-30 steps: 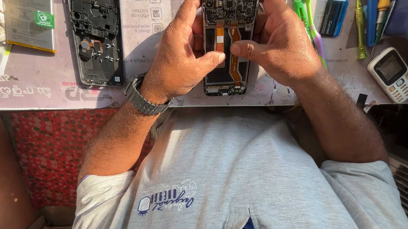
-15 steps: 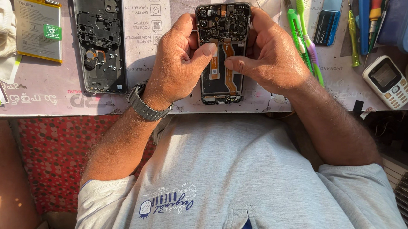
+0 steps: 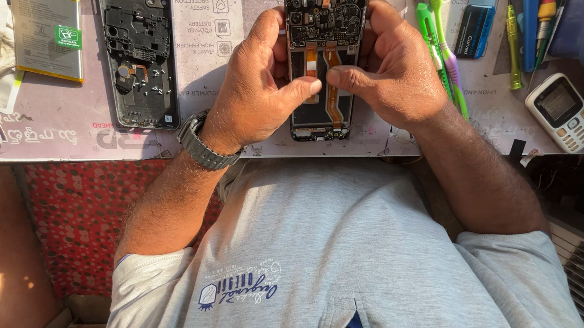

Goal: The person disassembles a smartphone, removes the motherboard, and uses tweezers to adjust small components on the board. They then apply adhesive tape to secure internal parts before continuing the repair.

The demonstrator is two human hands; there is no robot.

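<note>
The opened phone (image 3: 321, 62), circuit board and orange ribbon cables exposed, lies flat just right of the back cover (image 3: 137, 51).

Both forearms reach forward and angle inward, so the two hands meet close together. The left hand (image 3: 260, 88) is curled with its back to the camera, fingers wrapped round and out of sight, thumb stretched to the right. The right hand (image 3: 390, 67) mirrors it, fingers bent over the top, thumb pointing left. The two thumb tips almost touch (a narrow gap shows between them). Both wrists are slightly bent.
</note>
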